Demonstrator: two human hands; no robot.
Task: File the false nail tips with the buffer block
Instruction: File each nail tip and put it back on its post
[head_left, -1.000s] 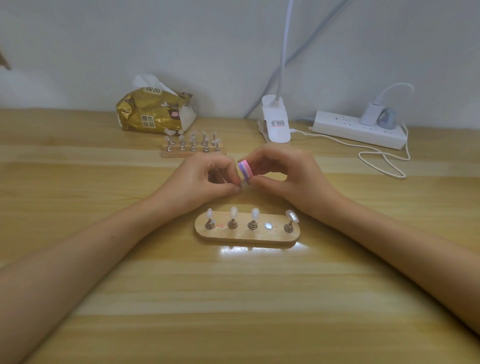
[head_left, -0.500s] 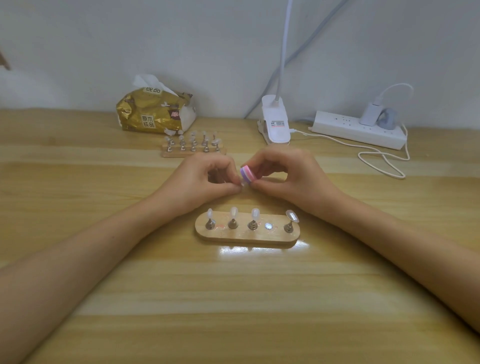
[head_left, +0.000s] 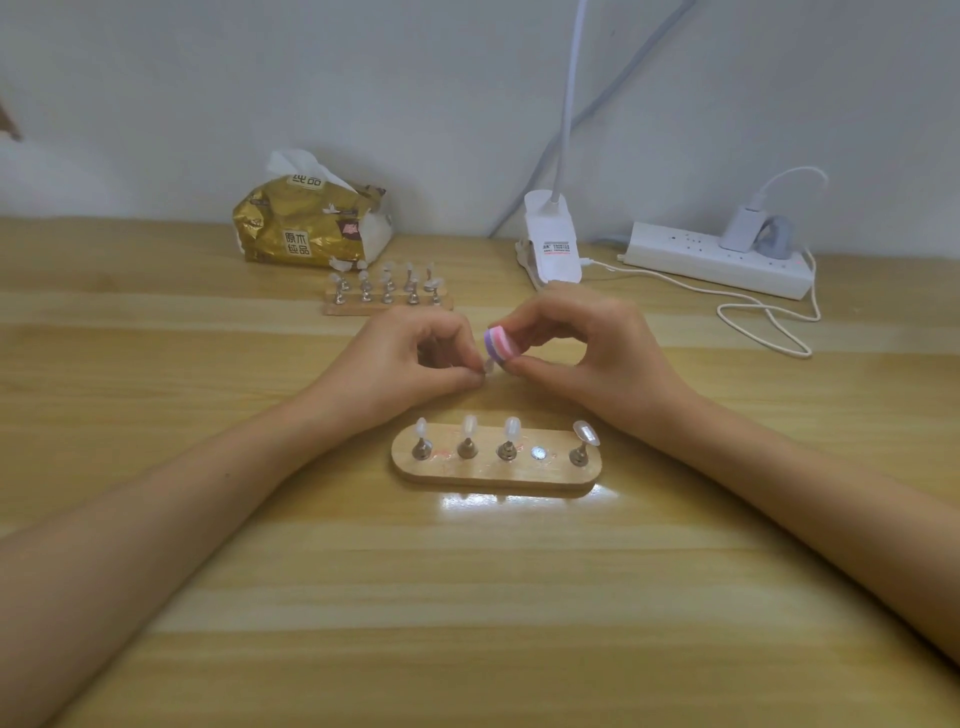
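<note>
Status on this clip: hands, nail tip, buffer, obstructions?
Left hand pinches clear false nail tip. Right hand grips pink-purple striped buffer block against it. Nothing in the way.

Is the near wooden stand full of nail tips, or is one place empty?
One place is empty: the near wooden stand shows a bare metal disc fourth from the left.

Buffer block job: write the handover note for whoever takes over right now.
Left hand: pinches one clear nail tip above the table.
Right hand: grips the striped buffer block, its lower edge at that tip.
Near wooden stand: four tips on posts, one bare magnet spot second from its right end.
Far stand, by the tissue pack: more tips.
Done: cannot tell which tips are filed.
To do: finish this tip, return it to the bare spot, file the others.
</note>
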